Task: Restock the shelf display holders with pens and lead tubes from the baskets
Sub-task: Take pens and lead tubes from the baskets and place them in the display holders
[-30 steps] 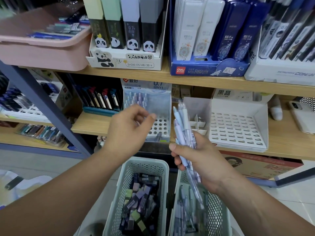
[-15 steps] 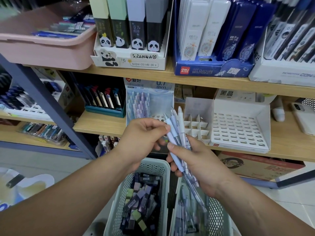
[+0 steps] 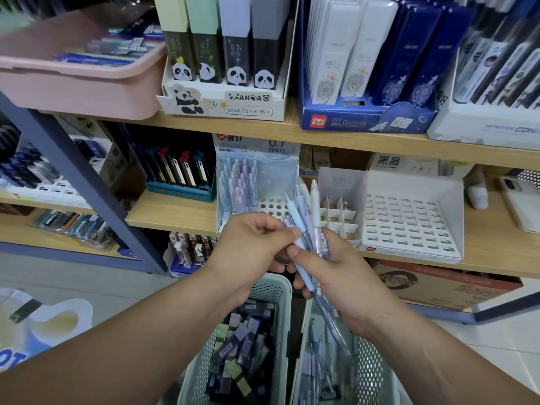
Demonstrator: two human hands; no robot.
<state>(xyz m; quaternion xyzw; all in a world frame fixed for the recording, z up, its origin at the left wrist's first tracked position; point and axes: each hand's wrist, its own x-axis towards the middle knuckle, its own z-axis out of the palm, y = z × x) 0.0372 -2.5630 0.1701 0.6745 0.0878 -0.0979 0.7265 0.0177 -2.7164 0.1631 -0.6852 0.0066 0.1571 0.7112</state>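
1. nearest the camera, the left basket holds lead tubes; the right basket holds loose pens.
2. above the baskets, the right grip is curled round a pen bundle.
3. the left grip pinches one pen in that bundle.
4. beyond, on the shelf, the pen holder stands partly filled.

One head-worn wide-angle view looks forward and down, close to the shelf and baskets.
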